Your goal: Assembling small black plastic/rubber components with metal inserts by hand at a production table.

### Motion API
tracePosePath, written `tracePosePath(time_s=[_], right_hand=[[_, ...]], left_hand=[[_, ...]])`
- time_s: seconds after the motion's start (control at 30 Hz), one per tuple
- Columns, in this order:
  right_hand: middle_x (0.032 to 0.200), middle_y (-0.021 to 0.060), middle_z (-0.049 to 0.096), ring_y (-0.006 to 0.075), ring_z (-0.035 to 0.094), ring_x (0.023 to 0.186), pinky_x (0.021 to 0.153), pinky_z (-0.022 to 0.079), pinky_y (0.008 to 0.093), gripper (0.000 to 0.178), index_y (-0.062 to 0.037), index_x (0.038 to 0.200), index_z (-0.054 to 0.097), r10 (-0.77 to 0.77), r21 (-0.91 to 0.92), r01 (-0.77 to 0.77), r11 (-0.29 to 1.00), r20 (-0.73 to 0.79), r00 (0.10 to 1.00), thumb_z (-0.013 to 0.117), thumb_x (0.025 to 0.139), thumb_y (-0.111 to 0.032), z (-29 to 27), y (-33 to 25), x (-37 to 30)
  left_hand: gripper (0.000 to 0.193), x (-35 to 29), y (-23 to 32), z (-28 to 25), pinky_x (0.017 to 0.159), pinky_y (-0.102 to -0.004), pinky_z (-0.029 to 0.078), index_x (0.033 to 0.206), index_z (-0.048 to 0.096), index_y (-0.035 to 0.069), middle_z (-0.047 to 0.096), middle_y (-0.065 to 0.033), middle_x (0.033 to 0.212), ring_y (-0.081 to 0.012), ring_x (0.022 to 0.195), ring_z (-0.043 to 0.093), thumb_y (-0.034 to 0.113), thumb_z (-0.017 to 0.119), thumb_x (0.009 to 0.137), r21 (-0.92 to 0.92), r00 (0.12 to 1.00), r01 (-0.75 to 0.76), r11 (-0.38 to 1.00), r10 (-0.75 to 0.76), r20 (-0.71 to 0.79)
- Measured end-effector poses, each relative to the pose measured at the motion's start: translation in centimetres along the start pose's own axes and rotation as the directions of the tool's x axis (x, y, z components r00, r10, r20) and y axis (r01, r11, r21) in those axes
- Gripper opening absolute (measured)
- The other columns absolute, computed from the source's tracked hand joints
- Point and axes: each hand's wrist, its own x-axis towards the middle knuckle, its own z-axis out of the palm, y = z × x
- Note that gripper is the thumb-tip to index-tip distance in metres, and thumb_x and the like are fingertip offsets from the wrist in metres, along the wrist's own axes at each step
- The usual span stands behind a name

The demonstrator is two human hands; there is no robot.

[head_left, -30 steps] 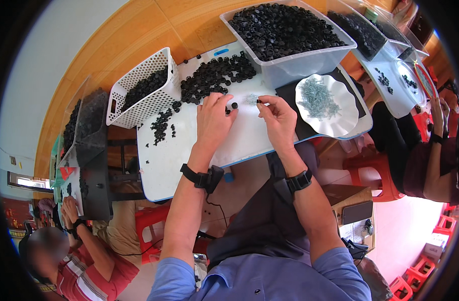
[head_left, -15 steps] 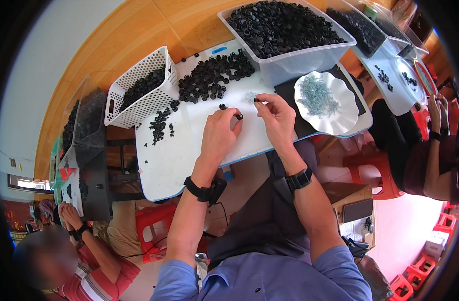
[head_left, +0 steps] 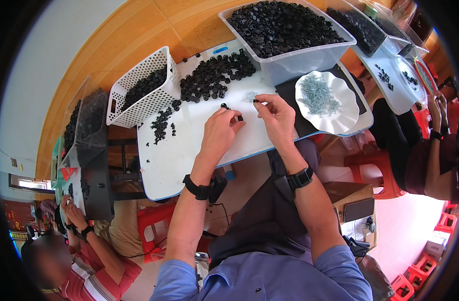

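Over the white tabletop [head_left: 189, 150], my left hand [head_left: 218, 131] pinches a small black plastic cap [head_left: 240, 118] between thumb and fingers. Another small black part [head_left: 224, 106] shows at its far fingertips; whether it is held there I cannot tell. Just to the right, my right hand [head_left: 278, 118] is closed at thumb and forefinger on a tiny black plastic piece [head_left: 256, 101]. The two hands stay apart. Beyond the right fingertips lies a little cluster of thin pale pieces [head_left: 251, 95]. A heap of black ring-shaped parts [head_left: 212, 78] spreads behind my left hand.
At the left stand a white perforated basket [head_left: 118, 108] of black parts and a loose scatter of tiny ones [head_left: 161, 123]. A big clear bin [head_left: 294, 67] is heaped with black rings. A white scalloped plate [head_left: 351, 113] holds thin pale pieces. People sit working on both sides.
The black cap in my left hand has turned slightly, and the part at its far fingertips has shifted a little. My right hand is nearly still. The person at left has moved their hands.
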Motion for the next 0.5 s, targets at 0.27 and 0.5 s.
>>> tracePosePath(time_s=[0.27,0.5], right_hand=[[0.086,0.0061,0.074,0.0102,0.06,0.063,0.059,0.048,0.0245,0.017,-0.0048,0.101,0.078,-0.139,-0.118,0.156,0.981,0.137,0.981,0.078,0.084,-0.004,-0.1,-1.2,-0.4],[0.092,0.0067,0.075,0.0132,0.063,0.062,0.058,0.05,0.027,0.013,-0.0043,0.098,0.077,-0.151,-0.222,0.204,0.953,0.237,0.96,0.077,0.084,-0.003,0.1,-1.5,-0.5]], left_hand=[[0.028,-0.9,-1.6,1.7,0.08,-0.0249,0.054,0.119,0.068,-0.001,0.076,-0.0085,0.103,-0.0107,0.092,0.068,0.005,0.075,0.092,-0.52,0.971,0.19,0.832,-0.238,-0.026],[0.03,-1.0,-2.1,2.0,0.077,-0.0266,0.056,0.117,0.071,0.001,0.079,-0.0102,0.097,-0.0121,0.086,0.072,0.009,0.079,0.089,-0.555,0.967,0.162,0.816,-0.242,-0.074]])
